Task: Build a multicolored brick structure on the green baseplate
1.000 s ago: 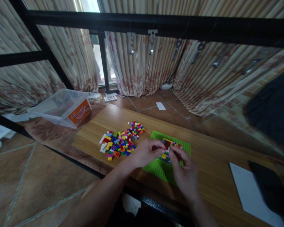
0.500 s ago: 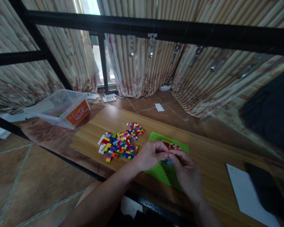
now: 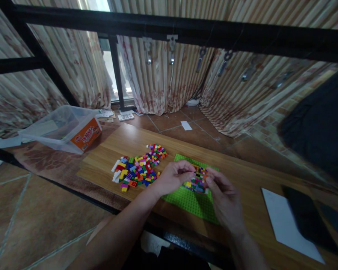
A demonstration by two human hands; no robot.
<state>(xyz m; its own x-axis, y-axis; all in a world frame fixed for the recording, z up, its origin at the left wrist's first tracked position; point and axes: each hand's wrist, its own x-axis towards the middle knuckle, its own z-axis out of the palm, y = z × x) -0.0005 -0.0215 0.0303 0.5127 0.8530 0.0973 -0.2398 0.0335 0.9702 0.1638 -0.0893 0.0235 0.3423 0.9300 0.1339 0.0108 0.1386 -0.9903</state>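
A green baseplate (image 3: 187, 204) lies on the wooden tabletop, with a block of many-coloured toy bricks (image 3: 197, 182) built up on it. Over the left side of this block is my left hand (image 3: 174, 176), thumb and forefinger closed together; whatever is between them is too small to make out. My right hand (image 3: 225, 191) is at the block's right side, its thumb and fingertips pinched around what looks like a small orange brick. Fingers cover parts of the block's left and right edges. Left of the baseplate, a heap of loose toy bricks (image 3: 141, 168) spreads over the wood.
A clear plastic bin (image 3: 52, 129) with an orange label stands at the left. On the tabletop's right lie a white sheet (image 3: 287, 225) and a flat black object (image 3: 308, 217). A black metal bar (image 3: 186, 32) with hanging metal pieces crosses above the far side.
My hands have moved apart from their meeting point above the block, uncovering more of its bricks. The whole view has shifted slightly.
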